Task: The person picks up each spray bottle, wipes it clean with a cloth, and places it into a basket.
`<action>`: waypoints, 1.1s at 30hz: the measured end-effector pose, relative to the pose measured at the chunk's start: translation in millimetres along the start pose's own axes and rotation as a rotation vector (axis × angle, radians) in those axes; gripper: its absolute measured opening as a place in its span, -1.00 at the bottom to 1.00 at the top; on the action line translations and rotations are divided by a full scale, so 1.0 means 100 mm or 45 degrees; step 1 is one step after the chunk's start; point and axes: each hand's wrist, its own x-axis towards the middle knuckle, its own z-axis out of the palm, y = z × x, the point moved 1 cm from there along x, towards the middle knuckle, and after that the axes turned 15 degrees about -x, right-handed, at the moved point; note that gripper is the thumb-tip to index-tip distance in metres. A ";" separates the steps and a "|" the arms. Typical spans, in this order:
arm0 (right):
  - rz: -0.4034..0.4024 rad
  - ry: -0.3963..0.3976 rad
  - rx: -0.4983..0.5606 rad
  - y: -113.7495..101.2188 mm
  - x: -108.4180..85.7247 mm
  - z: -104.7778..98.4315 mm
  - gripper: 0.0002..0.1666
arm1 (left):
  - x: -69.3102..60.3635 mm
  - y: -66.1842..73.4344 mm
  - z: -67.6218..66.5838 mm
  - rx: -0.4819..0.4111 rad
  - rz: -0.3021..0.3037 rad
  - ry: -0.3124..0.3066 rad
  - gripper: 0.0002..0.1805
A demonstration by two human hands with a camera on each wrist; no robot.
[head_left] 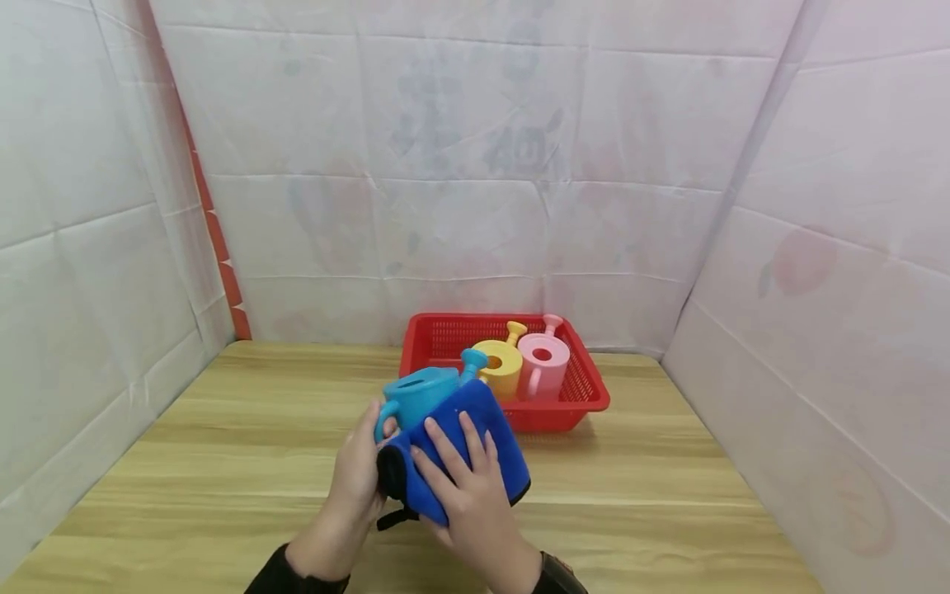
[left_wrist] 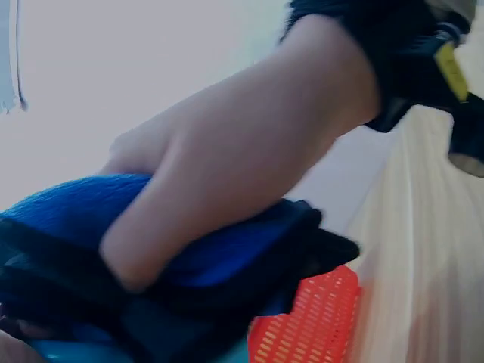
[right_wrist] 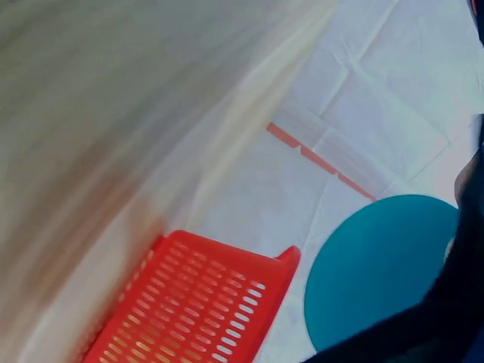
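My left hand [head_left: 355,474] grips the handle of a light-blue toy watering can [head_left: 417,394], which is held tilted above the table. A blue cloth [head_left: 496,433] with black edging covers the can's near side. My right hand [head_left: 475,499] holds this cloth against the can, its fingers spread across the fabric. In the left wrist view, the right hand's thumb lies over the cloth [left_wrist: 68,198]. The can's round base [right_wrist: 374,276] shows in the right wrist view. The left fingers are partly hidden behind the can and cloth.
Behind the hands, a red perforated basket [head_left: 552,419] stands on the wood-grain table [head_left: 245,462]. Inside it are a yellow watering can [head_left: 506,379] and a pink watering can [head_left: 551,379]. White sheeting [head_left: 460,239] encloses the table at the back and both sides.
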 end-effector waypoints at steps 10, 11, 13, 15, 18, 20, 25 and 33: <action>-0.104 0.005 0.047 0.01 -0.15 0.09 -0.13 | 0.11 0.17 -0.10 -0.156 0.019 -0.011 -0.51; -0.105 -0.001 0.053 0.02 -0.17 0.10 -0.11 | 0.12 0.17 -0.10 -0.163 0.016 -0.018 -0.51; -0.118 0.017 0.049 0.04 -0.18 0.12 -0.13 | 0.12 0.15 -0.09 -0.159 -0.004 -0.015 -0.51; -0.127 0.049 0.043 0.07 -0.17 0.13 -0.17 | 0.11 0.11 -0.09 -0.131 -0.028 -0.006 -0.50; -0.105 0.068 0.057 0.13 -0.11 0.12 -0.24 | 0.08 0.03 -0.08 -0.080 -0.061 0.003 -0.50; -0.061 0.072 0.085 0.18 -0.05 0.09 -0.27 | 0.05 -0.03 -0.06 -0.026 -0.074 -0.038 -0.53; 0.092 0.065 0.166 0.32 0.11 0.02 -0.30 | 0.00 -0.18 -0.01 0.007 -0.139 -0.104 -0.55; 0.102 0.025 0.159 0.29 0.07 0.01 -0.14 | 0.00 -0.19 -0.02 0.009 -0.174 -0.034 -0.56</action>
